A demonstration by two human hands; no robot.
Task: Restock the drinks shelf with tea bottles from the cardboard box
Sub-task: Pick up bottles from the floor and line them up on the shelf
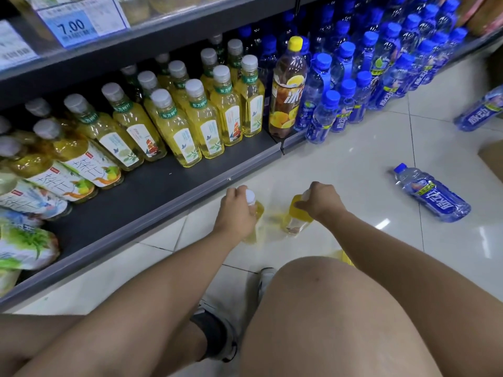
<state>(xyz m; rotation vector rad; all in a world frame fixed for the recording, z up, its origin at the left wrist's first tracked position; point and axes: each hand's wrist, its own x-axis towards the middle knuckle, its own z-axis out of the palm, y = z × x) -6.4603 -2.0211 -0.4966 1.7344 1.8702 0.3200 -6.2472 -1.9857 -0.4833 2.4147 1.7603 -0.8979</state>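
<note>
My left hand (236,213) grips a yellow tea bottle (257,210) by its neck just below the white cap. My right hand (321,201) grips a second yellow tea bottle (295,217) the same way. Both bottles stand upright over the white floor tiles, just in front of the dark bottom shelf (152,194). On that shelf stand several matching yellow tea bottles (190,126) with grey caps, with bare shelf in front of them. A cardboard box edge (492,159) shows at the far right.
Blue drink bottles (353,85) stand in rows on the floor to the right, two more lying on the tiles (432,193). A tall yellow-capped iced tea bottle (287,88) stands at the shelf's end. My bent knee (326,308) and a shoe fill the foreground.
</note>
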